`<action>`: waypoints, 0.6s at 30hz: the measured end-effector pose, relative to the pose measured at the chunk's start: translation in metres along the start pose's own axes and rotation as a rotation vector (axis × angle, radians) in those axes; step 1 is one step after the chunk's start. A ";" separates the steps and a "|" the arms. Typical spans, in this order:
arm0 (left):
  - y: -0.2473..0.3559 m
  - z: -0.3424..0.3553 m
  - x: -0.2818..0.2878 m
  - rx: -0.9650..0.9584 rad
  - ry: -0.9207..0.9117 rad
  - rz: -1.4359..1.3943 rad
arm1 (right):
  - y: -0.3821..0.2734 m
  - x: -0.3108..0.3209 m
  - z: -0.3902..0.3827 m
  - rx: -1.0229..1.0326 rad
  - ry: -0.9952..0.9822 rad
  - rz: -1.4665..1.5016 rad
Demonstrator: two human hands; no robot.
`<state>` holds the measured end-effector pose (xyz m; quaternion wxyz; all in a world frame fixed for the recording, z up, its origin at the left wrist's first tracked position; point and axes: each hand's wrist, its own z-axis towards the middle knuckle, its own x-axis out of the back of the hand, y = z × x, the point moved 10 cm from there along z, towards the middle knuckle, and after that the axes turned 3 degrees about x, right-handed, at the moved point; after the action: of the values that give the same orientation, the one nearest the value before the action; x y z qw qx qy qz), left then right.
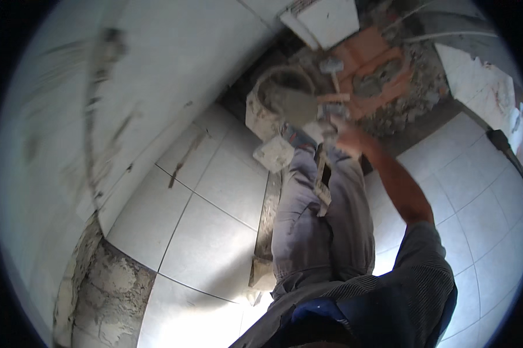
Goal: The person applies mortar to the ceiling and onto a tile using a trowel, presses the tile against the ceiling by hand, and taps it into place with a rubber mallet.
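My right hand (345, 132) is closed on the handle of a trowel, blurred by motion. Its grey, mortar-coloured blade (296, 107) is over a round bucket (279, 78) of grey material. Past my fingers lie a hammer-like tool (331, 66) and orange clay blocks (374, 95) on rubble. A pale square slab (270, 155) lies beside my shoe (296, 136), and a narrow pale strip (322, 191) is between my legs. My left hand is not in view.
A dirty white wall (134, 58) rises on the left, above tiled floor (203, 226) and rough exposed mortar (113, 278). More tiles (458, 185) lie on the right. A white board (328, 20) is at the top and broken white pieces (476, 84) at upper right.
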<state>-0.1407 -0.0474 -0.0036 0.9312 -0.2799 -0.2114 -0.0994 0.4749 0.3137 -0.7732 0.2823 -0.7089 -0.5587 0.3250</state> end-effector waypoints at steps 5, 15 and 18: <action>-0.054 0.006 0.031 0.041 0.188 0.397 | -0.151 -0.018 -0.102 0.318 0.156 -0.343; 0.054 0.045 0.198 0.340 0.689 -0.305 | -0.585 -0.017 -0.324 0.910 0.369 -0.019; 0.046 0.050 0.203 0.426 0.624 -0.262 | -0.661 -0.006 -0.351 1.129 0.476 -0.117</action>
<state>0.0368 0.0048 0.1034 0.9673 -0.0074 0.0318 -0.2516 0.3440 0.4377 -0.0468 0.7484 -0.4713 -0.2600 0.3875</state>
